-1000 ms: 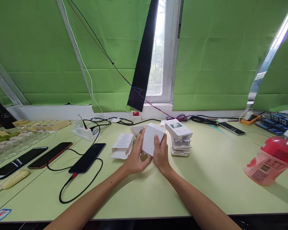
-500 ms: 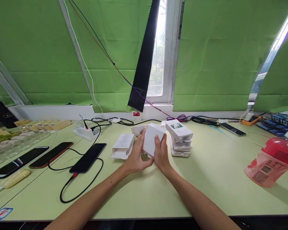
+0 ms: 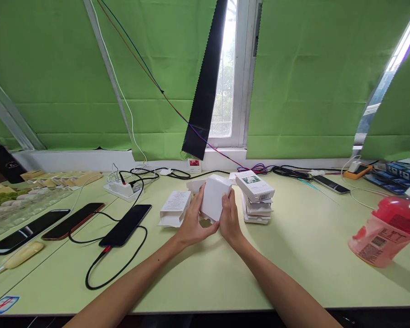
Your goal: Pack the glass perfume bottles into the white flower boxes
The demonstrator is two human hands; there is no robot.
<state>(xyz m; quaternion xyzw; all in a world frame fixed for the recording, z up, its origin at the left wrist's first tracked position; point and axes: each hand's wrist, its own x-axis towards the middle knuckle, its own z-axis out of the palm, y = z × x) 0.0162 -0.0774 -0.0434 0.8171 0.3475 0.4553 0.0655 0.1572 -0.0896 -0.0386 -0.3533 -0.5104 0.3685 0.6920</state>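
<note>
Where the green table (image 3: 294,255) runs off to the right, a red bottle (image 3: 384,232) is partly cut off by the frame edge. Three dark phones (image 3: 125,225) lie at near left, one on a black cable. One stack of white boxes (image 3: 256,198) stands right of centre, and one flattened carton (image 3: 174,208) lies to its left. Between them, one small white box (image 3: 213,200) is held upright just above the table, its underside hidden. Left hand (image 3: 191,223) and right hand (image 3: 229,218) each curl closed around its sides, forearms converging.
</note>
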